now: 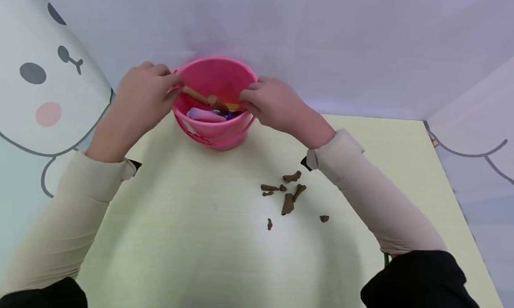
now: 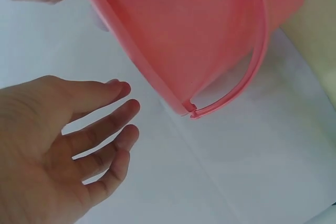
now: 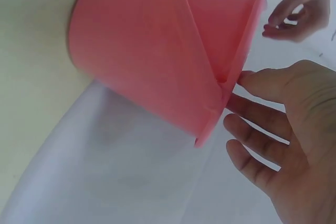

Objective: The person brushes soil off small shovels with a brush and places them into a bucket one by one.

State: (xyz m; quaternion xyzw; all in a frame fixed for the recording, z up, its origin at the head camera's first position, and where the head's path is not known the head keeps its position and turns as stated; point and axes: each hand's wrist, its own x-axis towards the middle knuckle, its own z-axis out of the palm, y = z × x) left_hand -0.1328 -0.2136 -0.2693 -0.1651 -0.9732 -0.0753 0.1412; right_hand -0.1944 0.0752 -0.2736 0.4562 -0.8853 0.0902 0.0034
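A pink bucket (image 1: 213, 134) stands upright at the back of the table, its handle hanging down in front. My left hand (image 1: 146, 93) hovers at the left of the rim; in the left wrist view its loosely bent fingers (image 2: 100, 135) hold nothing and are apart from the bucket. My right hand (image 1: 275, 102) is at the rim's right side. The right wrist view has its thumb and forefinger tips right at the rim beside the handle joint, the other fingers spread. Inside lie light brown sticks (image 1: 195, 95), a lilac rounded piece (image 1: 205, 115) and a yellow piece (image 1: 233, 106).
Several small dark brown pieces (image 1: 288, 204) lie scattered on the pale table (image 1: 192, 236), right of centre. A white sheet (image 1: 361, 53) rises behind the table. On the left hangs a cloth with a cartoon face (image 1: 48, 89).
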